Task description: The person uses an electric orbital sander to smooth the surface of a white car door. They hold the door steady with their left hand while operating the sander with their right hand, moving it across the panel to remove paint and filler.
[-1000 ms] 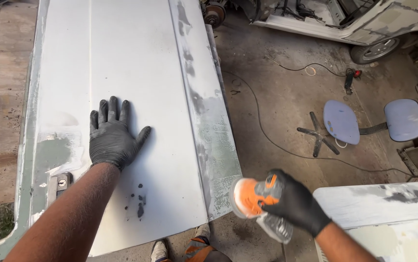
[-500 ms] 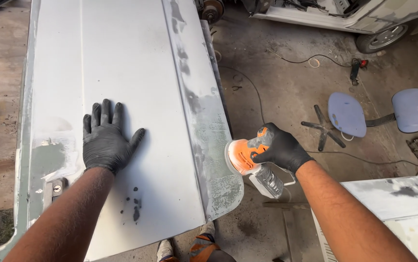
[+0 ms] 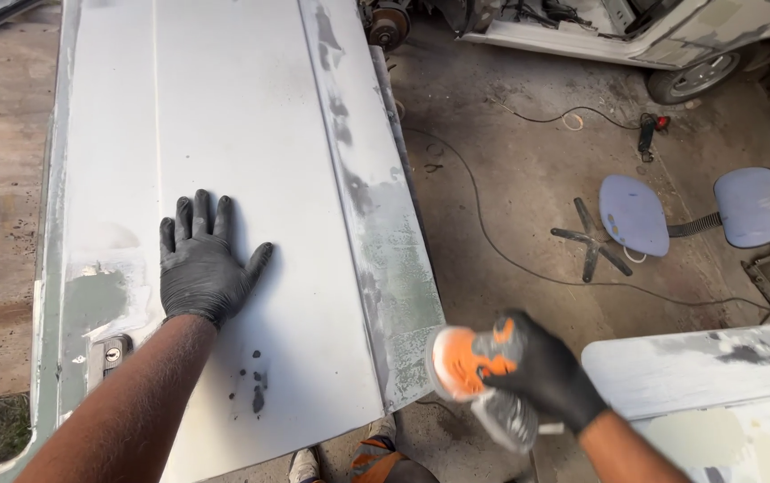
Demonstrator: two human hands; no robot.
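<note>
sander [image 3: 465, 362] swung back off grey panel [image 3: 242, 134], concrete floor [image 3: 510, 206]

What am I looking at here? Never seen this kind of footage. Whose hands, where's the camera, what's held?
There is no machine here: a person wears one camera on the head, and it looks down at their own two hands, both in black gloves. The left hand lies flat, fingers spread, on a large pale grey car body panel with sanded, darker filler patches along its right edge. The right hand grips an orange and grey power sander, held off the panel's lower right corner; it looks blurred. Beyond, on the concrete floor, lie a tipped blue office chair, a black cable, and part of a stripped car. Another whitish panel sits at lower right.
</note>
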